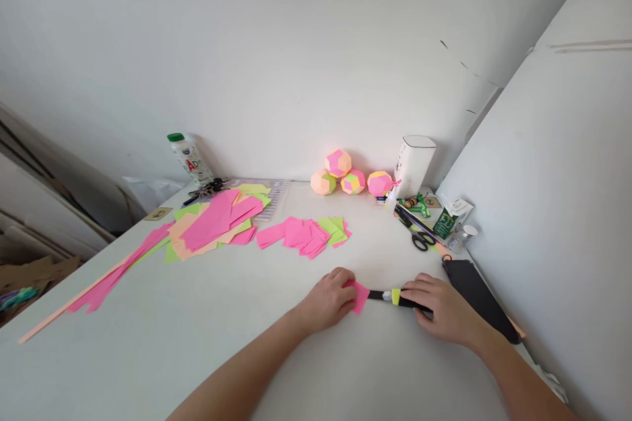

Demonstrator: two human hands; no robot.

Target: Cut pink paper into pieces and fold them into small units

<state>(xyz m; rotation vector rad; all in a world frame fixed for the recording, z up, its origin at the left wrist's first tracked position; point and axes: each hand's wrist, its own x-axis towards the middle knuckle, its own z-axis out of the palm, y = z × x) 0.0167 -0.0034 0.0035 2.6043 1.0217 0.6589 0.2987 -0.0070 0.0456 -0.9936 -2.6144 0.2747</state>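
My left hand (332,299) has its fingers closed on a small pink paper piece (362,298), close to the table top. In my right hand (442,306) is a utility knife (395,297) with a black and yellow handle, pointing left. Its dark blade reaches the edge of the pink paper; whether it lies inside a fold or under the sheet I cannot tell. Just beyond my hands lies a loose row of pink paper pieces (303,235), with green pieces (334,229) at its right end.
Larger coloured sheets (210,223) and long strips (121,270) spread over the left. Several paper balls (338,163) stand by the wall, beside a white container (415,164). Scissors (421,240), a small jar (465,237) and a black phone-like object (481,299) line the right edge. A bottle (190,159) stands back left.
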